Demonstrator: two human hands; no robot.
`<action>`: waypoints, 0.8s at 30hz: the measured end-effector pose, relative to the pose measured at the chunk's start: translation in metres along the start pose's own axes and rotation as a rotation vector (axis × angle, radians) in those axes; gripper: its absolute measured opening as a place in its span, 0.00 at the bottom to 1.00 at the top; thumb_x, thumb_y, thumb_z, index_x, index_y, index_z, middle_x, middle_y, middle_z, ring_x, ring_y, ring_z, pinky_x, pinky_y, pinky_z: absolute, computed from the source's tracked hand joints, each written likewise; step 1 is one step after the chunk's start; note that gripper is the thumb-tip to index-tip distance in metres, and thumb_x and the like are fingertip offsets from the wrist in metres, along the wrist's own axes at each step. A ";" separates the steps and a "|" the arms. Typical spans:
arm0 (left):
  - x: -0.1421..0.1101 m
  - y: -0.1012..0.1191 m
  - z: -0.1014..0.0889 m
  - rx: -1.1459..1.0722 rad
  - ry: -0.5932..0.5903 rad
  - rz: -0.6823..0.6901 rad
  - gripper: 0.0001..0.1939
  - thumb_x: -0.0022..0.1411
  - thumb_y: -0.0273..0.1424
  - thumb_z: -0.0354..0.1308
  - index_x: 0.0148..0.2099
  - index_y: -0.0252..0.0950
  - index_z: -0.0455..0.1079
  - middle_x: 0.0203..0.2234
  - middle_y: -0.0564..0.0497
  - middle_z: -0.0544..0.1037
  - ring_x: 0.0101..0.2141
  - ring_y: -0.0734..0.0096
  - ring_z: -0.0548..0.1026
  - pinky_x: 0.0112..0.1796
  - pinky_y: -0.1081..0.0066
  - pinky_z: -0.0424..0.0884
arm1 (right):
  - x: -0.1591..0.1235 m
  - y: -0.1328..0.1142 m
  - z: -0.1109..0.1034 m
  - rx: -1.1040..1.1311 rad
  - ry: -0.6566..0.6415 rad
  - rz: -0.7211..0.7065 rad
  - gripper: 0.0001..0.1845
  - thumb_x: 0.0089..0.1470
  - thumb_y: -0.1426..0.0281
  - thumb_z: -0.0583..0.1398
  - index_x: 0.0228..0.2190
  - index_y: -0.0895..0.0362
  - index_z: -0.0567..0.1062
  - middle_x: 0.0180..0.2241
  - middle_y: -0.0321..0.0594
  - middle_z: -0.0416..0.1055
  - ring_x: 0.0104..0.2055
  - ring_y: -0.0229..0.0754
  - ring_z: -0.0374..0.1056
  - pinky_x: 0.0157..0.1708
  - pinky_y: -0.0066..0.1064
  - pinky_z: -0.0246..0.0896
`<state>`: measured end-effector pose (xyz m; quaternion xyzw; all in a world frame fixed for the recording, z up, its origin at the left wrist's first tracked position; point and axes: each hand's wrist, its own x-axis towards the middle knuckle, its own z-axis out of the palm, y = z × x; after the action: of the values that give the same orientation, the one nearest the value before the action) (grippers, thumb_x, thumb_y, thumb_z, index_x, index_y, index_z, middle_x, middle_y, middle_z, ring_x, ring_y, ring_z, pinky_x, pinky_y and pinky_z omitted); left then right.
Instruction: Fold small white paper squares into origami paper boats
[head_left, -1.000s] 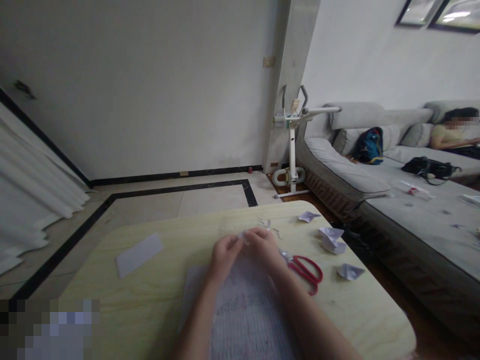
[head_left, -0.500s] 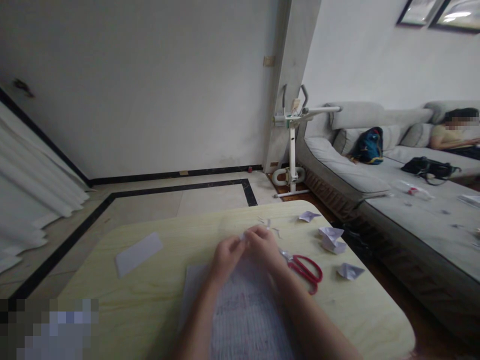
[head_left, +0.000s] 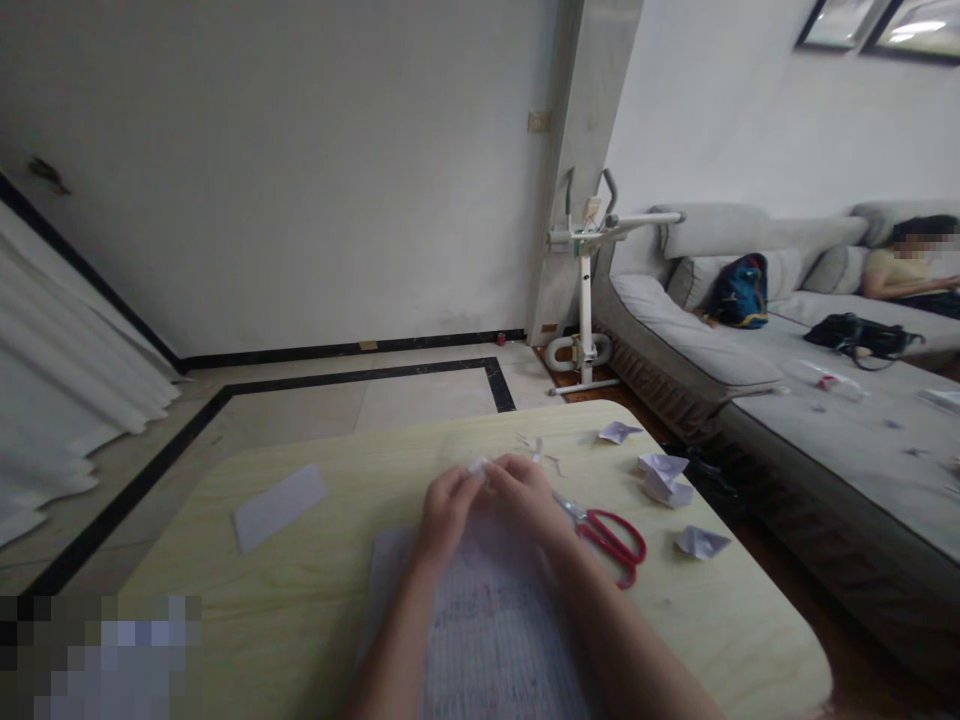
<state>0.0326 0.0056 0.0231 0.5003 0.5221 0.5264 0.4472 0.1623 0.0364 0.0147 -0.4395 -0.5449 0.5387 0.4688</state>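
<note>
Head view: pale wooden table, bearing the following. One small white paper piece, toward the far edge at mid-width, pinched between the fingertips of left hand and right hand; its folds are too small to tell. Three folded paper pieces, along the right edge, seemingly complete. One rectangular paper slip, near the left edge, flat and unfolded. One pair of red-handled scissors, beside the right forearm, unheld. Paper snippets, near the far edge, apparently already cut. One handwritten sheet, at the near edge, beneath the forearms.
</note>
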 end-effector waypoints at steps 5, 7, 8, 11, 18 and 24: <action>0.000 0.004 -0.002 0.052 0.055 0.034 0.15 0.57 0.39 0.52 0.23 0.35 0.67 0.18 0.53 0.70 0.24 0.71 0.67 0.27 0.75 0.62 | -0.002 -0.002 0.000 -0.062 -0.007 -0.022 0.15 0.49 0.60 0.59 0.21 0.58 0.71 0.20 0.34 0.66 0.24 0.35 0.60 0.23 0.25 0.54; 0.000 0.005 -0.002 0.078 0.065 0.051 0.14 0.56 0.37 0.53 0.22 0.35 0.67 0.17 0.54 0.68 0.23 0.72 0.66 0.26 0.75 0.62 | -0.002 -0.002 0.000 -0.070 -0.020 -0.015 0.15 0.50 0.60 0.59 0.21 0.58 0.71 0.21 0.34 0.65 0.24 0.35 0.60 0.24 0.25 0.54; 0.000 0.005 -0.001 0.083 0.076 0.055 0.14 0.55 0.37 0.53 0.22 0.36 0.67 0.17 0.54 0.68 0.23 0.72 0.66 0.26 0.75 0.62 | -0.003 -0.002 0.000 -0.068 -0.035 -0.009 0.15 0.51 0.60 0.58 0.21 0.58 0.71 0.21 0.34 0.65 0.24 0.35 0.60 0.24 0.24 0.54; 0.000 0.006 -0.001 0.086 0.091 0.070 0.13 0.55 0.35 0.53 0.22 0.36 0.67 0.17 0.54 0.68 0.23 0.72 0.66 0.26 0.75 0.61 | -0.006 -0.004 -0.001 -0.062 -0.093 0.018 0.15 0.51 0.61 0.57 0.21 0.58 0.70 0.20 0.33 0.64 0.24 0.34 0.59 0.24 0.24 0.53; 0.000 0.006 -0.001 0.008 0.096 0.030 0.12 0.53 0.35 0.54 0.20 0.35 0.65 0.15 0.56 0.66 0.20 0.75 0.64 0.23 0.76 0.59 | -0.010 -0.010 0.001 -0.011 -0.167 0.035 0.15 0.50 0.59 0.59 0.23 0.58 0.70 0.21 0.33 0.65 0.23 0.34 0.58 0.23 0.24 0.52; 0.002 -0.007 0.000 -0.243 0.057 -0.148 0.16 0.53 0.37 0.54 0.18 0.35 0.60 0.11 0.57 0.62 0.15 0.78 0.61 0.18 0.76 0.56 | -0.009 -0.010 0.001 -0.034 -0.194 0.012 0.15 0.51 0.59 0.58 0.23 0.58 0.70 0.21 0.33 0.65 0.24 0.34 0.59 0.23 0.24 0.53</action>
<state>0.0325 0.0085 0.0168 0.3874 0.5027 0.5652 0.5271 0.1629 0.0269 0.0248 -0.3964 -0.5941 0.5720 0.4033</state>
